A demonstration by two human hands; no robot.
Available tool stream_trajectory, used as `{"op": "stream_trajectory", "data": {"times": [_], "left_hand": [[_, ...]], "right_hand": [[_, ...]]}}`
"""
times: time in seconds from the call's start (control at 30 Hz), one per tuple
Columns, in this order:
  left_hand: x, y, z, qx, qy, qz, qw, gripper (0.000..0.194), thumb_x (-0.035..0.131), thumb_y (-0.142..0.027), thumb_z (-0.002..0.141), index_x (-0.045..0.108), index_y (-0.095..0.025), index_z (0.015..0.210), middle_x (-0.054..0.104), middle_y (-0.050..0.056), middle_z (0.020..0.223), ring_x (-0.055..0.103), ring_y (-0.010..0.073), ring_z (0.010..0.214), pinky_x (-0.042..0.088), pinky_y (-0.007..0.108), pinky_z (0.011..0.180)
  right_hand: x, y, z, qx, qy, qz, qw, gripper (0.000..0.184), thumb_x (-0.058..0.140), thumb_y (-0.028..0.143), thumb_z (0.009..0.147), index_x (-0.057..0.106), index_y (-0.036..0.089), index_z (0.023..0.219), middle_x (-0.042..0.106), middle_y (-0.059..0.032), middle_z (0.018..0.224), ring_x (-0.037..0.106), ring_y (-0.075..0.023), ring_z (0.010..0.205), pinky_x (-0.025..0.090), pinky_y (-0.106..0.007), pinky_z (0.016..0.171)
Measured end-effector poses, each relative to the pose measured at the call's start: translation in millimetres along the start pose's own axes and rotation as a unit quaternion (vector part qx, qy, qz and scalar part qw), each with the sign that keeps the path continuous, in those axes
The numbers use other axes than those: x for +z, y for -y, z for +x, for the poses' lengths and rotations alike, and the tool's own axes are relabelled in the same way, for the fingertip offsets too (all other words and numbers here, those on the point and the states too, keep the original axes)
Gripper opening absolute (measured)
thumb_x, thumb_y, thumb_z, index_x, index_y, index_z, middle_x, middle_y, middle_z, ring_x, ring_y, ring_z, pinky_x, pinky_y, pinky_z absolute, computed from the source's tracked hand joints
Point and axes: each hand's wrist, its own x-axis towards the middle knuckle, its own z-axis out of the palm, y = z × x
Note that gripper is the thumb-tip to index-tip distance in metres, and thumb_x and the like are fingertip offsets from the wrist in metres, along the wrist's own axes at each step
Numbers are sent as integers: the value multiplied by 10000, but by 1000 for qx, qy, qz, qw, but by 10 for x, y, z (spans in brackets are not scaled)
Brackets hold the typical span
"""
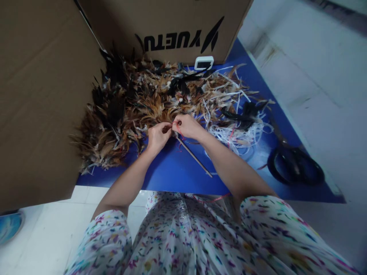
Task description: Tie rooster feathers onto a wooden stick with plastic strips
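My left hand (159, 136) and my right hand (186, 126) meet at the front edge of a feather pile, fingertips pinched close together. A thin red string (181, 134) loops round the fingers of my right hand. From just under the fingertips a slim wooden stick (196, 159) slants down to the right, with small pale bits at its upper end. What my left fingertips pinch is too small to make out. Behind both hands spread brown and black feathers (151, 101).
A tangle of white ribbon (235, 133) lies right of my hands. Black-handled scissors (295, 164) rest on the blue table (172, 173) near its right edge. Cardboard boxes (183, 19) stand at the back and left (37, 103). A small white device (203, 63) leans at the back.
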Motion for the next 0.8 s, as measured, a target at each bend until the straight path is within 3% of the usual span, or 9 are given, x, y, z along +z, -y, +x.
{"op": "stream_trajectory", "data": {"times": [0.17, 0.33, 0.47, 0.57, 0.67, 0.8], "left_hand": [[-20, -74, 11, 3, -4, 46, 999, 92, 691, -124, 756, 756, -174, 799, 759, 32, 766, 693, 148, 704, 533, 254, 705], [-9, -42, 5, 14, -4, 32, 999, 107, 647, -148, 806, 748, -178, 790, 736, 28, 716, 674, 147, 665, 514, 253, 667], [-4, -22, 1, -1, -1, 4, 1000, 88, 652, -174, 808, 729, -187, 769, 715, 11, 676, 663, 141, 636, 508, 244, 638], [-8, -8, -3, -10, 4, -16, 1000, 74, 657, -194, 810, 719, -189, 769, 706, 2, 662, 659, 134, 619, 508, 238, 627], [-14, 14, -8, -20, 14, -43, 999, 64, 652, -205, 816, 712, -190, 800, 709, -5, 674, 665, 129, 616, 514, 234, 628], [-20, 25, -8, -43, 24, -73, 996, 57, 670, -239, 815, 697, -189, 814, 697, -15, 653, 663, 122, 590, 509, 224, 599]], "right_hand": [[-15, 75, -41, -5, 8, -36, 999, 121, 629, 191, 767, 731, 145, 813, 696, -38, 740, 575, -132, 676, 376, -242, 634], [-49, 13, -7, 4, 13, 8, 1000, 67, 648, 174, 750, 704, 150, 777, 672, -15, 711, 572, -123, 664, 388, -238, 633], [-67, -117, 57, -41, 13, 129, 991, 309, 711, 141, 670, 705, 141, 979, 684, -2, 833, 535, -86, 607, 423, -230, 610], [-54, -153, 83, -68, 36, 254, 964, 208, 683, 160, 722, 722, 148, 926, 690, -6, 812, 563, -84, 601, 458, -229, 598], [-40, -143, 88, 0, 35, 369, 929, 61, 649, 155, 786, 705, 143, 807, 681, -15, 689, 609, -105, 595, 478, -226, 564], [-53, -148, 88, 85, 26, 470, 878, 29, 666, 155, 826, 678, 141, 849, 722, -48, 744, 652, -114, 611, 507, -231, 572]]}}
